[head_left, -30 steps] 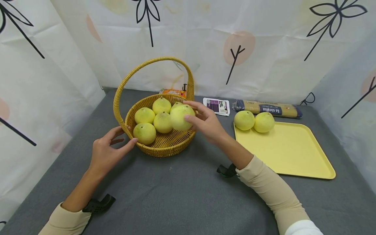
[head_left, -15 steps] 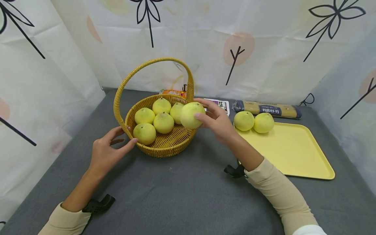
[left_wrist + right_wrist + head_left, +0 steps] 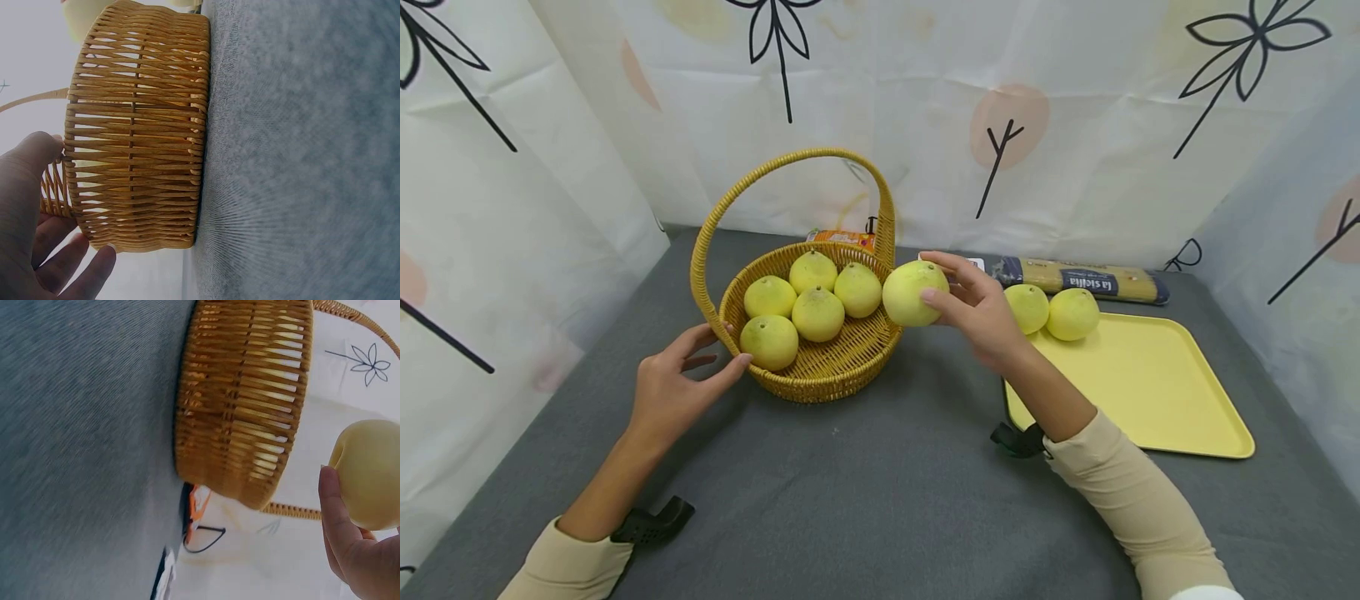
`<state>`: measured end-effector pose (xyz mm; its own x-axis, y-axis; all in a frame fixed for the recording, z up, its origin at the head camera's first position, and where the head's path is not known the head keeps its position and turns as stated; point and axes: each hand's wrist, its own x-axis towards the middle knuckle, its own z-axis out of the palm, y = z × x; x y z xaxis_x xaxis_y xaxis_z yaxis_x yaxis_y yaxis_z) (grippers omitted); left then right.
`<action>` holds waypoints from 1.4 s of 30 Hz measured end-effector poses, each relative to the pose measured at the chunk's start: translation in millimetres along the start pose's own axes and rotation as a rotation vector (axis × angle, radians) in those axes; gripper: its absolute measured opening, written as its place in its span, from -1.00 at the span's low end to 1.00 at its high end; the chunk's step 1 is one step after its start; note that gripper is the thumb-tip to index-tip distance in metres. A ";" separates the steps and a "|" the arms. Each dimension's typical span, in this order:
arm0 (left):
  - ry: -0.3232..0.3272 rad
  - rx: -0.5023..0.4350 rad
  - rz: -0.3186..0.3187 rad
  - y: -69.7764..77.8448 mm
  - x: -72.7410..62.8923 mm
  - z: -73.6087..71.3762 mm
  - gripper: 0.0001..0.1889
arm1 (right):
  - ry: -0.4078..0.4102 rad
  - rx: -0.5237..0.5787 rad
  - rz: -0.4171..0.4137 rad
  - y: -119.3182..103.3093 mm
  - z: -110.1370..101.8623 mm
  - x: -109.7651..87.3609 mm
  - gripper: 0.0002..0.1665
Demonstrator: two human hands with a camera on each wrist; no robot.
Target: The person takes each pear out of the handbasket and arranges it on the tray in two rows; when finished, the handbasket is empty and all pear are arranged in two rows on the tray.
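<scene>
My right hand (image 3: pixel 981 310) holds a yellow-green grapefruit (image 3: pixel 913 294) between thumb and fingers, just past the right rim of the wicker basket (image 3: pixel 816 387). In the right wrist view the grapefruit (image 3: pixel 369 475) appears raised above the table, beside the basket wall (image 3: pixel 240 406). At the basket's left side, my left hand (image 3: pixel 673 383) grips the rim near the handle's foot; the left wrist view shows its thumb on the rim and its fingers (image 3: pixel 94 275) against the outside. Several more grapefruits (image 3: pixel 817 314) lie inside the basket, mostly toward its left and back.
A yellow tray (image 3: pixel 1150 383) lies on the right, with two grapefruits (image 3: pixel 1073 314) at its far left corner. Behind it is a long pasta packet (image 3: pixel 1082 277). An orange packet (image 3: pixel 842 238) sits behind the basket, and a patterned curtain (image 3: pixel 917 125) bounds the grey table (image 3: pixel 865 500).
My right hand has carried the grapefruit rightward from over the basket to beyond its right rim, uncovering another grapefruit inside. The left hand and basket have stayed put.
</scene>
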<state>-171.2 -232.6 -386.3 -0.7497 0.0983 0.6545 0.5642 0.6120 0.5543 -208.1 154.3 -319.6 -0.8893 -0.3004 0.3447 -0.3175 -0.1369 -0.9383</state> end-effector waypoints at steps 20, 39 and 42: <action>0.009 -0.001 -0.009 -0.4 -0.5 -1.2 -0.47 | 0.183 -0.113 0.064 -16.5 -67.1 -28.9 -0.49; 0.003 -0.003 -0.001 -2.1 0.3 0.5 -0.46 | 0.449 -0.213 -0.008 -50.4 -139.8 -42.1 -0.51; 0.005 -0.001 0.001 -2.7 0.0 0.7 -0.46 | 0.501 -0.232 0.041 -52.8 -156.0 -46.3 -0.48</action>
<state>-172.9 -233.7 -388.1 -0.7475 0.0949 0.6574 0.5649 0.6115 0.5541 -201.5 322.6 -290.1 -0.9322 0.1924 0.3065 -0.2934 0.0941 -0.9513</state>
